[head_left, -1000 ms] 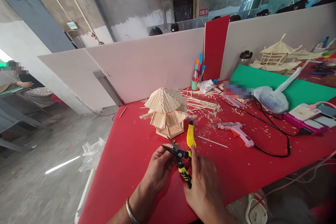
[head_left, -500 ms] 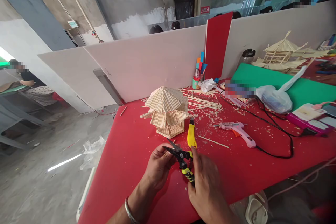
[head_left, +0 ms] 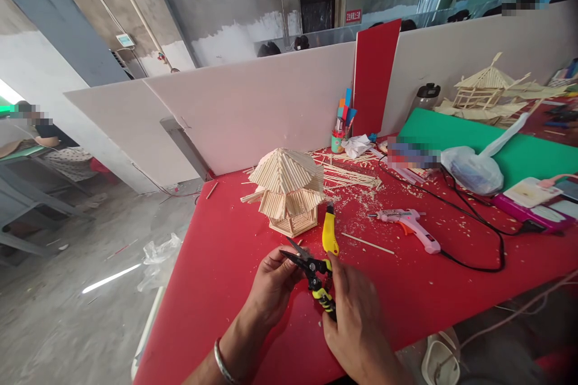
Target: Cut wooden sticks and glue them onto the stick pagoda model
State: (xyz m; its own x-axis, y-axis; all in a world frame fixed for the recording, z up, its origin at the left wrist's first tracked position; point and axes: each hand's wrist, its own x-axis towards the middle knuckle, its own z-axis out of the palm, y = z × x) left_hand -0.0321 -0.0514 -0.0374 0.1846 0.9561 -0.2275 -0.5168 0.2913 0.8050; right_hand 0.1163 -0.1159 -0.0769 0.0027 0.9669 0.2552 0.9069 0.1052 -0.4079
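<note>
My right hand (head_left: 356,313) is wrapped round the yellow-and-black handles of a pair of pruning shears (head_left: 311,267). Their pointed blades are parted and aim left, towards the fingertips of my left hand (head_left: 273,289). That hand is closed in a pinch, holding what looks like a short wooden stick, mostly hidden by the fingers and blades. Just beyond both hands stands a small pavilion model (head_left: 289,192) built of thin wooden sticks, with a two-tiered roof. A yellow utility knife (head_left: 330,231) lies between the model and my right hand.
On the red table (head_left: 217,271), a pink glue gun (head_left: 409,225) trails a black cable. A single stick (head_left: 368,243) lies near it; loose sticks (head_left: 347,174) and shavings spread behind. A white plastic bag (head_left: 474,168) rests by a green board (head_left: 487,138). A pale partition (head_left: 257,114) closes off the back.
</note>
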